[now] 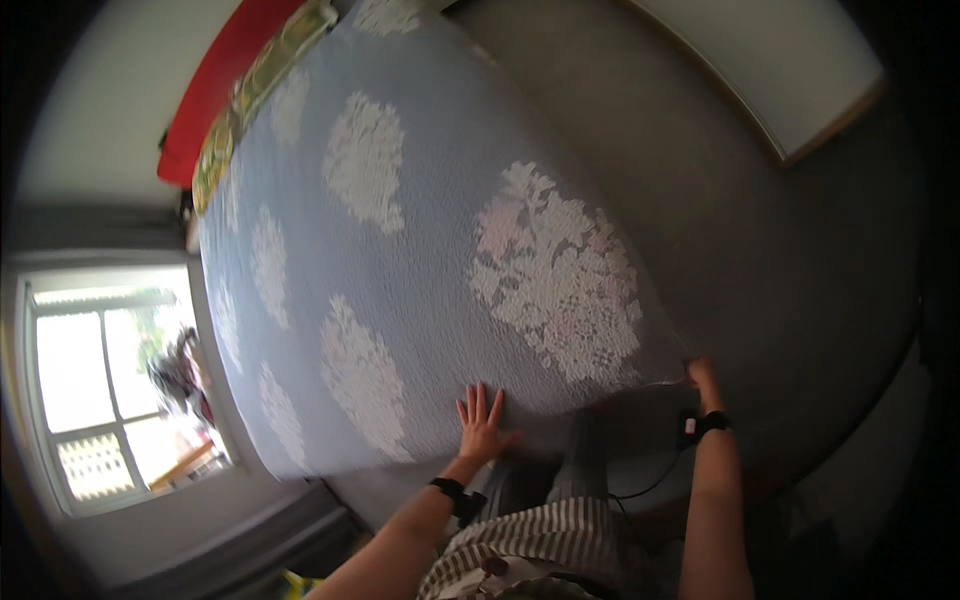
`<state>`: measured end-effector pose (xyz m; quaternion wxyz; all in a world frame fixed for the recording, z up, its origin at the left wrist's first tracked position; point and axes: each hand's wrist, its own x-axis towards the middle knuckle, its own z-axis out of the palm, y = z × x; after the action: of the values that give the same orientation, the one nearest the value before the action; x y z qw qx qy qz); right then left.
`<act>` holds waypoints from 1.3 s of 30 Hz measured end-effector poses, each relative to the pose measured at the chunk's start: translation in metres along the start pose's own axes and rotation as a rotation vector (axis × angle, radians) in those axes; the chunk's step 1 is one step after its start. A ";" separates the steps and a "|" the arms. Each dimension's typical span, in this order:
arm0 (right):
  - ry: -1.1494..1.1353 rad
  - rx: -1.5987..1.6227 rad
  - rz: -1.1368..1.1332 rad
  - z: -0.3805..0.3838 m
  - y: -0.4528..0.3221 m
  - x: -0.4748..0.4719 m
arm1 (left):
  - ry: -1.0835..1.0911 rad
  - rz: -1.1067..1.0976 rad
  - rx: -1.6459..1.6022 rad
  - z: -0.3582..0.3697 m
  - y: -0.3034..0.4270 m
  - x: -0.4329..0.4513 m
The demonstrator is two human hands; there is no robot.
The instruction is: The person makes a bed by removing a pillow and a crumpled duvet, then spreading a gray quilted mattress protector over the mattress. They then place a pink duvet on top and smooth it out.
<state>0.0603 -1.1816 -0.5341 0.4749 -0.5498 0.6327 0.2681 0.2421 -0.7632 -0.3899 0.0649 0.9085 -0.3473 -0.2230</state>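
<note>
A blue-grey bed cover (pixel 435 262) with white and pink floral patches spreads over the bed in front of me. My left hand (pixel 481 431) lies palm down at its near edge, fingers apart. Off to the right, my right hand (pixel 703 375) is closed on a corner of the cover, which is pulled out to a point beyond the bed's side. Each wrist wears a black strap with a small device. My legs stand close against the near side of the bed, partly under the cover's edge.
A red headboard (pixel 206 97) and yellow-green patterned fabric (pixel 262 75) are at the far left end. A bright window (pixel 105 382) has a heap of items beside it. Grey floor (pixel 750 247) runs to a white, wood-edged panel (pixel 795 82). A black cable (pixel 656 484) hangs near my right arm.
</note>
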 end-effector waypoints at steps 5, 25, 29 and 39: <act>0.647 -0.564 -0.821 -0.035 -0.158 -0.085 | 0.264 0.190 0.089 -0.023 -0.040 0.015; 0.227 -0.428 -0.348 0.068 -0.074 -0.130 | -0.045 -1.684 -0.812 0.135 -0.255 -0.346; 0.594 -1.082 -0.480 0.116 -0.124 -0.135 | -0.235 -1.485 -0.701 0.168 -0.251 -0.480; 0.387 -1.188 -1.191 0.718 -0.180 -0.418 | 1.522 -0.810 -1.580 -0.145 -0.343 -0.534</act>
<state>0.4276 -0.4236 -0.4178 0.0540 -0.9832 0.0636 0.1625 0.1617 -0.1591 -0.1618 0.7273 0.5590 0.3317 0.2203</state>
